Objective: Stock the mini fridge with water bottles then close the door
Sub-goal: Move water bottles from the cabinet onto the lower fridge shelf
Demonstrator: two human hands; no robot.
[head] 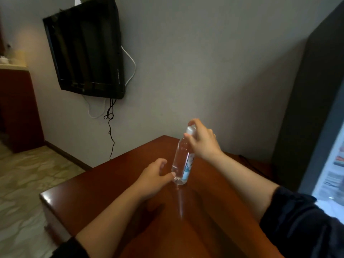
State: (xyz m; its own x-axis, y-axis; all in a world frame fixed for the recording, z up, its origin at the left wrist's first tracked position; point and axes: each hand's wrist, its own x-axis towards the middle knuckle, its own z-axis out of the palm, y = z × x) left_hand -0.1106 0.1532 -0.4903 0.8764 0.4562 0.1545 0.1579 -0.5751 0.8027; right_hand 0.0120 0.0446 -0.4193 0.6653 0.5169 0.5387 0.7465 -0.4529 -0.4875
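Note:
A clear water bottle (181, 159) with a white cap and a blue-and-white label stands slightly tilted on the reddish wooden table (111, 187). My right hand (202, 141) grips it at the neck and cap from the right. My left hand (155, 176) is at the bottle's base, fingers apart, one fingertip touching the bottom edge. At the far right the mini fridge (333, 164) shows a lit interior; its dark side panel rises beside it. The fridge door is not visible.
A black wall-mounted TV (85, 49) with dangling cables hangs at the upper left. A dark wooden cabinet (16, 108) stands at the left edge. Tiled floor (28, 183) lies left of the table. A grey wall runs behind the table.

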